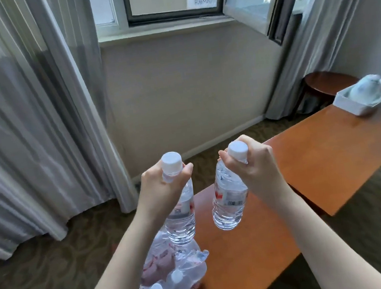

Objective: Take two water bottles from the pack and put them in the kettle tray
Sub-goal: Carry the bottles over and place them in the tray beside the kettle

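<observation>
My left hand (pixel 161 187) grips the neck of one clear water bottle (pixel 182 221) with a white cap, held upright above the pack. My right hand (pixel 258 166) grips the neck of a second water bottle (pixel 227 207), also upright, held in the air over the wooden table. The plastic-wrapped pack (pixel 169 277) lies torn open on the table's near left end, with several white-capped bottles inside. The white kettle tray (pixel 352 104) sits at the far right of the table with a pale kettle (pixel 367 88) in it, blurred.
The long wooden table (pixel 308 157) runs from the near left to the far right. A round dark side table (pixel 327 83) stands behind the tray. Curtains hang at left and right; an open window sash (pixel 271 10) juts into the room above.
</observation>
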### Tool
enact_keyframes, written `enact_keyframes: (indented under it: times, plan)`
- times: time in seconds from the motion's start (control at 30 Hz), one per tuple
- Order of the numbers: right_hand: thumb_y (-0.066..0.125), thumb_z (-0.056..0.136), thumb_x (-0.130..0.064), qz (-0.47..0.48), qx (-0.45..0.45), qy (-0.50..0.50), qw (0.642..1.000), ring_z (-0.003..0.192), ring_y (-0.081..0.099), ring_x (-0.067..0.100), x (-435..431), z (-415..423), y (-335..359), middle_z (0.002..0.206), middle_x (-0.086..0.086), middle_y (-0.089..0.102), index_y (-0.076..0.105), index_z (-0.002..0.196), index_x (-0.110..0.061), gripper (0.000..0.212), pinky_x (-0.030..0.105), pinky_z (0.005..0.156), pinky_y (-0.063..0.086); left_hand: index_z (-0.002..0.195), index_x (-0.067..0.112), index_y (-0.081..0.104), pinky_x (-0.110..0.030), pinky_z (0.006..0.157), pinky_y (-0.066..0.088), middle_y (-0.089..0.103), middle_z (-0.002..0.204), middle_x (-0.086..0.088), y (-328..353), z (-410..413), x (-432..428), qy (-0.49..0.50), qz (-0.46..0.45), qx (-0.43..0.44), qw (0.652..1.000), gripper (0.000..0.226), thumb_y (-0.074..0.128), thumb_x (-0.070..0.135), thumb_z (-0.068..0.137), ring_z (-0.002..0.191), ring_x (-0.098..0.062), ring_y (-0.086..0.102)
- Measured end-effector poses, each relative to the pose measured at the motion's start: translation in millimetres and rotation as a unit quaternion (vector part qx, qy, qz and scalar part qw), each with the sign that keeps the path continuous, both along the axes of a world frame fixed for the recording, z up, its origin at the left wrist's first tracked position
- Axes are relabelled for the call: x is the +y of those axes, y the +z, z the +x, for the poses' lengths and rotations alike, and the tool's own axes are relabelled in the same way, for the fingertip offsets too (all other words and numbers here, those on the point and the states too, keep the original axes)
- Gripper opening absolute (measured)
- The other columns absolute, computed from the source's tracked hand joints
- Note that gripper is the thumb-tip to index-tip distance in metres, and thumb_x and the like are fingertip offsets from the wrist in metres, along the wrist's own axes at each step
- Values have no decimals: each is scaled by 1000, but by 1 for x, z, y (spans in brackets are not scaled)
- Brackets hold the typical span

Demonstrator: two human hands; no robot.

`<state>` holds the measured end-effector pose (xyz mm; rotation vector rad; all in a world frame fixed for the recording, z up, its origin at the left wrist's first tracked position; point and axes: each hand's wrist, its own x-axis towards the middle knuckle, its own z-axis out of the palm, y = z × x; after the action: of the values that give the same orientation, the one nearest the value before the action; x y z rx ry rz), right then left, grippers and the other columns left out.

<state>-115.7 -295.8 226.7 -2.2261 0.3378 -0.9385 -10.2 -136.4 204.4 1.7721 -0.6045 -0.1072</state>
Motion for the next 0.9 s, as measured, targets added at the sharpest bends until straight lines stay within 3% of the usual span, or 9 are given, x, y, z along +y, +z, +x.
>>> enact_keyframes:
  times: [0.1,0.27,0.47,0.53,0.63,0.7,0.8,0.9]
  plan:
    - [70,82,-19,0,-12,-37,999,54,50,14,-30,-35,9,58,8,57,52,67,-2,29,13,49,36,70,9,63,-46,69,55,68,70,-15,10,-25,-38,-54,-4,-3,999,29,66,38,73,70,-31,65]
    - [65,83,-23,-8,-35,-83,996,59,55,29,-88,-106,23,63,17,59,53,70,3,32,38,53,45,71,7,62,-45,65,54,68,72,-18,26,-78,-109,-131,-12,-17,991,37,64,44,72,67,-31,64]
    - [69,84,-18,-5,-40,-128,991,54,45,10,-167,-218,40,57,-2,51,50,65,-8,28,10,48,34,71,8,63,-30,60,48,63,63,-7,38,-166,-211,-202,-19,-14,979,36,64,44,74,57,-11,58]
    - [68,84,-21,-6,-31,-135,990,54,47,10,-193,-258,45,58,-2,53,50,66,-10,28,10,48,35,73,8,64,-30,61,50,67,67,-11,41,-200,-245,-235,-24,-17,972,36,64,43,76,59,-11,61]
    - [66,84,-27,-17,-19,-166,986,54,50,19,-231,-317,51,61,11,57,52,69,-2,33,20,48,37,77,6,66,-29,60,51,71,73,-13,46,-251,-297,-285,-35,-30,957,40,63,46,76,63,-11,66]
    - [67,84,-29,-23,-24,-194,980,52,47,16,-254,-354,55,57,5,54,50,66,-4,35,17,47,34,78,2,66,-25,60,50,70,73,-15,50,-283,-329,-316,-44,-35,947,41,63,43,78,62,-9,65]
    - [67,82,-31,-32,-38,-243,969,47,42,5,-283,-403,60,50,-10,41,42,59,-22,35,9,44,29,77,-2,65,-9,53,45,66,63,-9,54,-326,-374,-360,-50,-57,930,40,63,37,80,55,2,59]
    - [64,79,-39,-29,-44,-293,955,47,39,6,-313,-441,60,51,-9,41,40,59,-21,35,12,44,29,76,-1,64,-12,54,48,69,68,-12,56,-358,-417,-392,-51,-64,916,44,62,43,79,59,-7,65]
